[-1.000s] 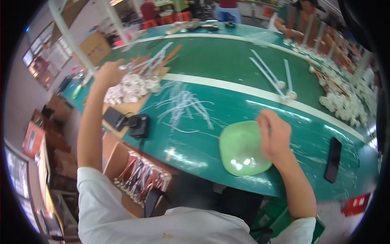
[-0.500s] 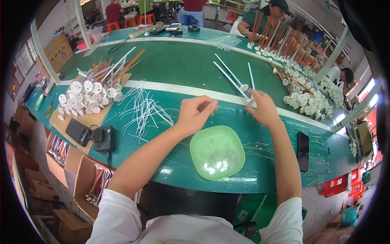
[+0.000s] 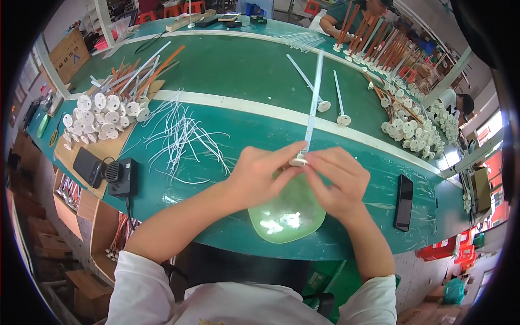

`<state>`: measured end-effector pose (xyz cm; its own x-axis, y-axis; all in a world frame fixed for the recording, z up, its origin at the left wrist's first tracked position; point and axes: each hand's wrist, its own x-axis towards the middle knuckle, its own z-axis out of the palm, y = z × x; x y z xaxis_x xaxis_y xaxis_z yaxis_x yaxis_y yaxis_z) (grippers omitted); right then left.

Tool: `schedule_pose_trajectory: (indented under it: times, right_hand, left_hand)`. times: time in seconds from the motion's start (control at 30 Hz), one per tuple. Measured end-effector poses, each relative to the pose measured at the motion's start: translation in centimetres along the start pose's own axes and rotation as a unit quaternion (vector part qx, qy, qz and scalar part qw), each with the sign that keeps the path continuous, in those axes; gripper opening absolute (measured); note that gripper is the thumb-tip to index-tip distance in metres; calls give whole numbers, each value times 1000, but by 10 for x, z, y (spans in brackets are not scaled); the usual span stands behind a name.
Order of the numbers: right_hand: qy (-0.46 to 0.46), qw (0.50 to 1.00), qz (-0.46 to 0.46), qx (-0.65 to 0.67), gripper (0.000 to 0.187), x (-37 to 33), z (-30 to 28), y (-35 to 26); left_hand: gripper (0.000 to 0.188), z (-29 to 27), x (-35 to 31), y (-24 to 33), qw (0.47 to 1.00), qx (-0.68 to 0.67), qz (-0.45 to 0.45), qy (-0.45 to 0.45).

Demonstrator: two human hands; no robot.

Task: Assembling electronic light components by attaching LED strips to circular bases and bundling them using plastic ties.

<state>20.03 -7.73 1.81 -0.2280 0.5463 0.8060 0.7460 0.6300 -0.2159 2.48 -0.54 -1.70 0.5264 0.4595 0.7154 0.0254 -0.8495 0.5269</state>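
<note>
Over the green tray (image 3: pixel 259 227), both hands meet at a round white base, from which a long, thin white strip (image 3: pixel 314 103) with small spots along it rises away from me. My left hand (image 3: pixel 265 173) pinches the base from the left. From the right, my right hand (image 3: pixel 338 181) has its thumb and fingers closed on the same base; anything small between the fingertips is hidden. Two more strips with round bases, one (image 3: pixel 324 105) and another (image 3: pixel 344 119), lie beyond my hands near the white rail.
Thin white wires (image 3: pixel 187 138) lie in a tangle at the left. Behind them, strips with round bases (image 3: pixel 100 119) are piled on cardboard, near a black box-shaped device (image 3: pixel 122 177). A phone (image 3: pixel 403 203) lies at the right. A co-worker (image 3: pixel 346 24) sits across the bench.
My right hand has brought one strip from the rail back toward me, and my left hand has moved in to grip its base. The strip now stands out between both hands.
</note>
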Motion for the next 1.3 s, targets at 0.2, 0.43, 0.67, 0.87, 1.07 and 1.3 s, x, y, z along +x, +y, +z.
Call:
schedule_pose_trajectory:
  times: [0.2, 0.43, 0.67, 0.87, 1.07, 1.3]
  right_hand:
    - [63, 996, -51, -24, 31, -5, 2, -18]
    - [27, 998, -58, 21, 25, -4, -3, -9]
    - [10, 999, -18, 37, 23, -4, -6, -8]
    - [24, 999, 1, 32, 20, -9, -2, -5]
    - [66, 976, 155, 139, 11, -14, 6, -11]
    - [-225, 954, 195, -44, 10, -15, -12, -6]
  left_hand:
    - [65, 6, -8, 15, 995, 36, 59, 67]
    - [69, -5, -6, 8, 998, 30, 33, 35]
    - [59, -3, -4, 6, 998, 6, 63, -3]
    - [56, -6, -2, 13, 997, 50, 51, -16]
    - [49, -5, 1, 4, 999, -7, 49, -20]
    - [20, -6, -4, -4, 991, -68, -111, -41]
